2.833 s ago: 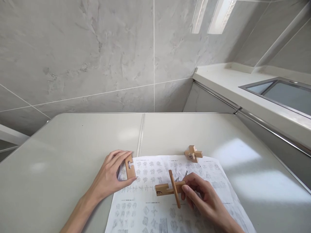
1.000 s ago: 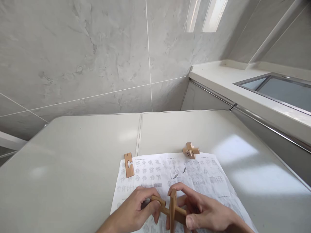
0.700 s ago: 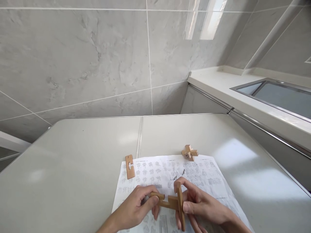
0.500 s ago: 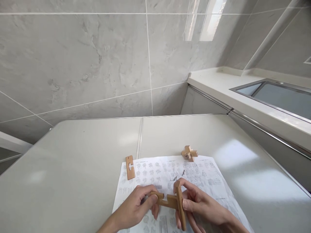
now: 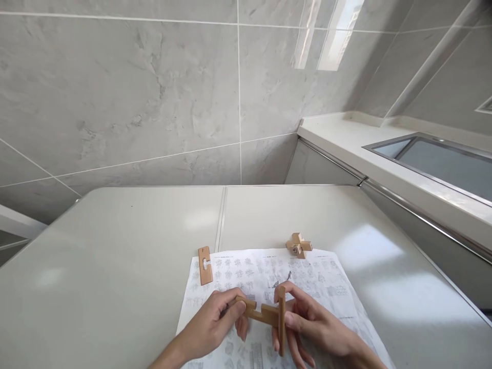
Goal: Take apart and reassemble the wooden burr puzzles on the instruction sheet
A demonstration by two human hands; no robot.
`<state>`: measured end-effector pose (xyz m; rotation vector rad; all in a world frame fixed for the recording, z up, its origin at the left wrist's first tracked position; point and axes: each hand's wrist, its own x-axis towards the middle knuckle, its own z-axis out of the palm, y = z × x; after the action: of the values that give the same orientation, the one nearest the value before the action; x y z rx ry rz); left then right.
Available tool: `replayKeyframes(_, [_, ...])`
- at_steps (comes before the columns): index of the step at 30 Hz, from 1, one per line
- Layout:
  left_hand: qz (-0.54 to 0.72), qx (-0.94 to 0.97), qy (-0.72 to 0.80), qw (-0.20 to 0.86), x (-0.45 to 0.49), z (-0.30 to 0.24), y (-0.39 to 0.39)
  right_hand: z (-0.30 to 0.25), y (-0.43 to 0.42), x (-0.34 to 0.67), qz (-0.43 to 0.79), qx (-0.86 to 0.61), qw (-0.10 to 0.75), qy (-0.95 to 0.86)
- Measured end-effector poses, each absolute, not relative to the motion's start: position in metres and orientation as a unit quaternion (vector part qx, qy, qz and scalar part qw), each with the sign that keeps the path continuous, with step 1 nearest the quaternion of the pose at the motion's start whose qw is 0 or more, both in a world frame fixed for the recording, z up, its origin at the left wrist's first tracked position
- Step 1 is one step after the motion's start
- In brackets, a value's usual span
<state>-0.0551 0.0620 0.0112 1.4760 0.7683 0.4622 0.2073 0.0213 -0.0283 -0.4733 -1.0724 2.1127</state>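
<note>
Left hand is pinching one end of the notched bar over the paper; right hand is gripping the crosspiece, lower fingers spreading (probably light, stiff wood; I'd be holding solid ends).

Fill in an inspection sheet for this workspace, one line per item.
Surface: pale glossy rectangular table with light glare; white rectangular printed paper sheet on it.
Job's things: long brown notched wooden bar; narrow brown wooden slat set crosswise towards its right end; both in the hands.
Clutter: flat brown notched wooden plank across the paper's far left corner; light brown cross-shaped wooden assembly at its far edge.
Grippers: left hand, fingers gripping the bar's left end; right hand, fingers gripping the slat.
Cables: nothing seen.
Surroundings: grey marbled wall tiles behind; long white counter at right.
</note>
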Motion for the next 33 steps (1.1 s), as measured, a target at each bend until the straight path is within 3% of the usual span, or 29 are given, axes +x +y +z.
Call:
replayKeyframes(13, [0.212,0.643,0.334,0.655,-0.056,0.007,0.058,-0.019,0.019,0.215,0.767,-0.269,0.361,-0.458])
replayKeyframes(19, [0.204,0.673,0.328,0.631,-0.058,0.008,0.055,-0.023,0.018,0.219,0.808,-0.236,0.335,-0.423])
replayKeyframes(24, [0.222,0.708,0.350,0.572,-0.060,0.011,0.059,-0.017,0.018,0.216,0.740,-0.284,0.375,-0.481])
replayKeyframes(29, [0.227,0.721,0.353,0.552,-0.065,0.011,0.062,-0.025,0.019,0.214,0.758,-0.257,0.389,-0.457])
replayKeyframes(33, [0.258,0.701,0.400,0.531,-0.069,0.011,0.065,-0.028,0.019,0.224,0.710,-0.308,0.454,-0.441])
